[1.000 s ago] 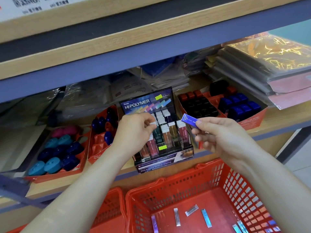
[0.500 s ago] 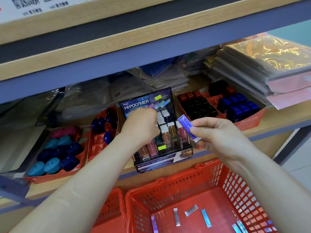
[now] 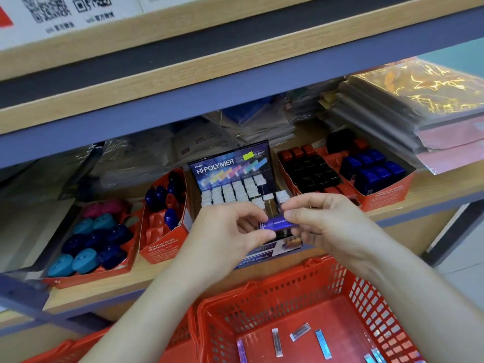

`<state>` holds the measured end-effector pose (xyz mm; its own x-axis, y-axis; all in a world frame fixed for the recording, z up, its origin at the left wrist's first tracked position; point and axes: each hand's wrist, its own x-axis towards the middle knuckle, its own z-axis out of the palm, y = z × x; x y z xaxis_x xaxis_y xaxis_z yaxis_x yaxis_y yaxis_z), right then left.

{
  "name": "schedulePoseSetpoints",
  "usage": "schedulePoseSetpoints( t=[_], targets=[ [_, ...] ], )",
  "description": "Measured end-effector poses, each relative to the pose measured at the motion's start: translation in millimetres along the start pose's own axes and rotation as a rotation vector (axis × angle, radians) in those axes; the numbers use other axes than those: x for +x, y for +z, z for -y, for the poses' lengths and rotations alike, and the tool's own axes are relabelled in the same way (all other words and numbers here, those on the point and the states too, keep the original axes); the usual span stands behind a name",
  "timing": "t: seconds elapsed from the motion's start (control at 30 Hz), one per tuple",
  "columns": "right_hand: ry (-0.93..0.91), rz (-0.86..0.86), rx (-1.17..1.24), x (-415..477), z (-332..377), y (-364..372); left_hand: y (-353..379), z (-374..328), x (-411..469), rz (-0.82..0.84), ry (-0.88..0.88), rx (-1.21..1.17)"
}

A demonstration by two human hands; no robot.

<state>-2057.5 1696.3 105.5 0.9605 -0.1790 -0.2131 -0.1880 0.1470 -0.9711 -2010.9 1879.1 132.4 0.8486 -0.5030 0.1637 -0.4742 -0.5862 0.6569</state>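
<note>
Backdrop: shelf (image 3: pixel 99 289) with display box (image 3: pixel 231 163); basket (image 3: pixel 262 292) below.
Thing: eraser (image 3: pixel 278 223), level before the box.
Grips: left grip (image 3: pixel 225 231) and right grip (image 3: pixel 332 226) pinch its ends.
Risk: fingertip hold may slip, so it drops into the basket.

Bright, even light from above, soft and nearly shadowless near. Deep shade under the upper shelf (image 3: pixel 235 72), darkest far left. Gold glare on wrapped packs (image 3: pixel 432 93) far right. Faint softness on left hand (image 3: pixel 227 234) and right hand (image 3: pixel 335 226); small sheen on the purple eraser (image 3: pixel 277 222). Wide-angle bowing along shelf edges toward both sides.
</note>
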Motion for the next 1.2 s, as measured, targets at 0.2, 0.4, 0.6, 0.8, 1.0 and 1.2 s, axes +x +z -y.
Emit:
schedulePoseSetpoints(
  t=[0.2,0.4,0.6,0.8,1.0,1.2],
  targets=[
    [-0.029,0.127,0.132,-3,0,5,7,-5,3,0.007,0.048,0.063],
    [-0.1,0.081,0.035,0,-3,5,0,-13,8,0.116,-0.076,-0.231],
    [-0.202,0.13,-0.215,-2,3,1,-12,-15,23,0.185,-0.067,-0.25],
    [-0.296,-0.043,-0.495,5,-3,-5,-20,-20,46,0.099,-0.101,-0.298],
    [-0.25,-0.173,-0.791,7,-8,-16,-11,2,96,-0.175,-0.075,-0.049],
    [-0.226,-0.18,-0.901,4,-6,-15,11,23,114,-0.089,-0.054,0.152]
  ],
)
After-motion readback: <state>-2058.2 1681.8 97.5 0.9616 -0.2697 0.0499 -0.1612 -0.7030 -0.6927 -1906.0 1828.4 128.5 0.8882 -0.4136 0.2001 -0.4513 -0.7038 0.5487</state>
